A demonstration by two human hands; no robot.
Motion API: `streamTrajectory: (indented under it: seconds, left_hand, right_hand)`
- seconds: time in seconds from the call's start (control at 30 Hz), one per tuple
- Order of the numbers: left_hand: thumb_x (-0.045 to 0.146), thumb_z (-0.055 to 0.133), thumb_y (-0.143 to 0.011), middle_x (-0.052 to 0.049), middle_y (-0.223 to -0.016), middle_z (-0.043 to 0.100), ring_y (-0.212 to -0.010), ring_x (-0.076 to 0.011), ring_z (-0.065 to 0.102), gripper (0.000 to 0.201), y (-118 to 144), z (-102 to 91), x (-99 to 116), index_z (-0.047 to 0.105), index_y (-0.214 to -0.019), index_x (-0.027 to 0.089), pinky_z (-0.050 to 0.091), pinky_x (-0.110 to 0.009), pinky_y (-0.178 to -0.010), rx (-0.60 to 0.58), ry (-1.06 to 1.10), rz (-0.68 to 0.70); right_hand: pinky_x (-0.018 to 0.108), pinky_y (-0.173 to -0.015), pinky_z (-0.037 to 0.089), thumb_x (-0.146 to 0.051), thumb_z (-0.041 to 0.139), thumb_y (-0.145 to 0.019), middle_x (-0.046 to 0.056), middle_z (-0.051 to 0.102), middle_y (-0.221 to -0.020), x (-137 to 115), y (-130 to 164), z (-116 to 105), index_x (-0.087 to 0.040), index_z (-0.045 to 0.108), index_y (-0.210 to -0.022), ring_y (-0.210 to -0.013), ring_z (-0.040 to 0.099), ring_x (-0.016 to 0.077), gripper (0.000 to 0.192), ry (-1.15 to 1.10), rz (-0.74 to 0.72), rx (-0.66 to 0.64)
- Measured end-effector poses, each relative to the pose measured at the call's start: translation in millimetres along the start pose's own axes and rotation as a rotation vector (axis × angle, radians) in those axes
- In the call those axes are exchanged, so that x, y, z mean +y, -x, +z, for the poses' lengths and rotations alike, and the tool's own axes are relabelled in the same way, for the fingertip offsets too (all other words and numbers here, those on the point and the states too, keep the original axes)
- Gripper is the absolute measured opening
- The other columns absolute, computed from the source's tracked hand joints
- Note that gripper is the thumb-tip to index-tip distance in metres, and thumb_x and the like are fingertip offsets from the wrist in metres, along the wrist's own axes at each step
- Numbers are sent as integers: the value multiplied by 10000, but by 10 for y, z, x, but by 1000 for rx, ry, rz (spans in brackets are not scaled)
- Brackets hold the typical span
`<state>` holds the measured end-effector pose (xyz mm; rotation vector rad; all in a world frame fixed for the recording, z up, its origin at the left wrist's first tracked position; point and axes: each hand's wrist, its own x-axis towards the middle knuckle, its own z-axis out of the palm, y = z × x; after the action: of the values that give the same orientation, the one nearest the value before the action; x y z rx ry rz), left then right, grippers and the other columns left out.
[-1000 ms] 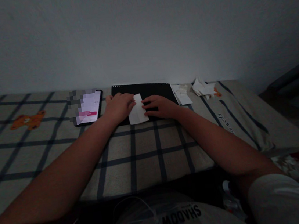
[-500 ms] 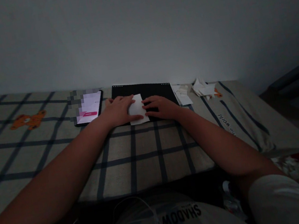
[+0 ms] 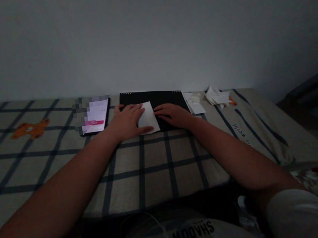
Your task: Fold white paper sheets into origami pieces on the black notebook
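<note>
A white sheet of paper (image 3: 147, 116) lies on a black board (image 3: 170, 97) with small white marks along its far edge. My left hand (image 3: 127, 122) rests flat over the paper's left part, fingers apart, its thumb across the near end. At the paper's right edge is my right hand (image 3: 174, 115), its fingers stretched out and the tips at or just beside that edge. Neither hand is curled round anything.
A tablet or phone with a lit screen (image 3: 96, 114) lies left of the board. Right of it are white paper pieces (image 3: 196, 104) and a crumpled paper heap (image 3: 216, 96). A checked cloth (image 3: 155, 155) covers the table. A plastic bottle (image 3: 246, 213) is below its edge.
My right hand's fingers have drawn closer together, and its thumb has come off the paper's near right part. The left hand stays on the paper. The whole view has shifted slightly.
</note>
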<state>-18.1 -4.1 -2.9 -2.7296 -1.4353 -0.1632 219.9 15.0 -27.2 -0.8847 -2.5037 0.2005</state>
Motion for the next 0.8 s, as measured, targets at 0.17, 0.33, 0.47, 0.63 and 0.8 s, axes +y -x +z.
streamTrajectory:
  seconds: [0.17, 0.33, 0.47, 0.63, 0.8]
  left_hand:
    - [639, 441, -870, -97, -1535, 360, -1391, -286, 335, 707, 1, 27, -56, 422, -1437, 218, 127, -479, -1123, -10, 49, 135]
    - [586, 441, -892, -97, -1538, 356, -1405, -271, 320, 657, -3, 19, -68, 426, -1436, 219, 139, -471, -1128, 2, 78, 186]
    - [535, 472, -892, -68, -1458, 480, -1303, -258, 455, 526, 2, -70, -82, 571, -1316, 240, 310, -408, -1058, 64, 154, 299]
    - [560, 521, -859, -90, -1162, 686, -1089, -265, 604, 492, 33, -151, -92, 678, -1159, 204, 439, -388, -930, 122, 242, 448]
    - [444, 415, -945, -81, -933, 724, -886, -220, 657, 406, 32, -89, -117, 722, -997, 184, 482, -332, -765, 279, 271, 303]
  right_hand:
    - [424, -990, 465, -171, 529, -911, 104, 652, -1214, 22, -12, -24, -208, 707, -1111, -1130, 584, 223, 270, 86, -20, 3]
    - [399, -929, 482, -230, 536, -924, 90, 677, -1158, 7, -29, -29, -212, 727, -1031, -1074, 605, 223, 219, 178, -65, -6]
    - [389, -931, 456, -207, 498, -940, 93, 672, -1174, -25, -32, -48, -195, 709, -1046, -1096, 593, 223, 237, 207, -94, -18]
    - [347, -883, 422, -213, 448, -955, 109, 683, -1101, -86, -37, -80, -153, 683, -1035, -1027, 592, 211, 255, 252, -12, -85]
    - [337, -844, 408, -256, 432, -962, 106, 697, -1011, -107, -32, -122, -149, 671, -1007, -949, 603, 213, 266, 223, 72, 2]
